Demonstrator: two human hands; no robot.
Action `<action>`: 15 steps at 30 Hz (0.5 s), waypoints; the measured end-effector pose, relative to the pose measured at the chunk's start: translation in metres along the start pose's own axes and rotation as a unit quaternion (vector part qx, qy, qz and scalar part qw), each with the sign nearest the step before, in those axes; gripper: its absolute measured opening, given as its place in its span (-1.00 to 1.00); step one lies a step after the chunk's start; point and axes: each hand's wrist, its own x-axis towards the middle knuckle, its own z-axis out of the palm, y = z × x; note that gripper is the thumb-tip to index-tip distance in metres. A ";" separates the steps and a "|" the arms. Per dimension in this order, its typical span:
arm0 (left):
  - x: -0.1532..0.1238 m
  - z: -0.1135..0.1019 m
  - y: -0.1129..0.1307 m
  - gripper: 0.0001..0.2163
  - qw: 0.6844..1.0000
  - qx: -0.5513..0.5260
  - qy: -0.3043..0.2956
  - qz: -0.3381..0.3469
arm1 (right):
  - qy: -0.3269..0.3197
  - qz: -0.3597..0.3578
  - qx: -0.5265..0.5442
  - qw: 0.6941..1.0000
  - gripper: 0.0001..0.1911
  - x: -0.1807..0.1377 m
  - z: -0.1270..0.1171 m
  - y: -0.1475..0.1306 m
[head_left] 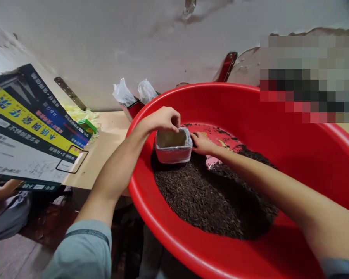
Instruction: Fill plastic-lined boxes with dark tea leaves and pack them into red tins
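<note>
A small square tin (pixel 174 155) lined with a clear plastic bag (pixel 186 136) stands upright in the large red basin (pixel 159 232). Its mouth faces up, and no leaves show in the part of the inside that I can see. Over the back rim curls my left hand (pixel 166 118), its thumb and fingers pinching the liner's edge. My right hand (pixel 203 143) lies low against the tin's right side, fingers apart and the tips at its wall. Dark, dry loose leaves, like tea (pixel 203 197), are heaped around and in front of the tin.
Two more red tins with plastic liners (pixel 147 91) stand behind the basin on a wooden table (pixel 107 133). To the left are a large printed cardboard box (pixel 35 128) and a small green object (pixel 87 126). Another person's arm (pixel 6 190) shows below the box.
</note>
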 end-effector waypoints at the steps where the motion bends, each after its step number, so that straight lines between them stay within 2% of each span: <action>1: 0.001 -0.001 -0.003 -0.68 0.999 0.019 0.039 -0.007 | 0.008 0.002 0.012 1.000 -0.16 0.007 0.000 0.000; 2: 0.003 0.000 -0.006 -0.65 0.998 0.044 0.042 -0.017 | 0.016 0.001 0.027 1.000 -0.21 0.013 0.000 0.002; 5: 0.010 0.004 -0.011 -0.67 0.994 0.089 -0.045 -0.050 | 0.052 0.004 0.094 0.994 -0.36 0.029 0.000 0.014; 6: 0.011 0.002 -0.013 -0.69 0.993 0.091 -0.042 -0.059 | 0.064 0.013 0.117 0.991 -0.38 0.032 0.000 0.021; 7: 0.010 -0.001 -0.016 -0.69 0.994 0.088 -0.006 -0.068 | 0.075 0.026 0.135 0.988 -0.38 0.036 0.001 0.027; 8: 0.007 -0.007 -0.019 -0.69 0.992 0.080 0.058 -0.077 | 0.084 0.042 0.145 0.985 -0.36 0.040 0.002 0.032; 10: -0.002 -0.022 -0.030 -0.69 0.970 0.048 0.218 -0.092 | 0.094 0.068 0.149 0.982 -0.30 0.049 0.005 0.039; 13: -0.018 -0.041 -0.045 -0.70 0.894 -0.007 0.425 -0.141 | 0.099 0.082 0.150 0.980 -0.23 0.068 0.012 0.032; 15: -0.024 -0.044 -0.050 -0.72 0.849 -0.024 0.499 -0.171 | 0.109 0.076 0.173 0.976 -0.19 0.080 0.018 0.015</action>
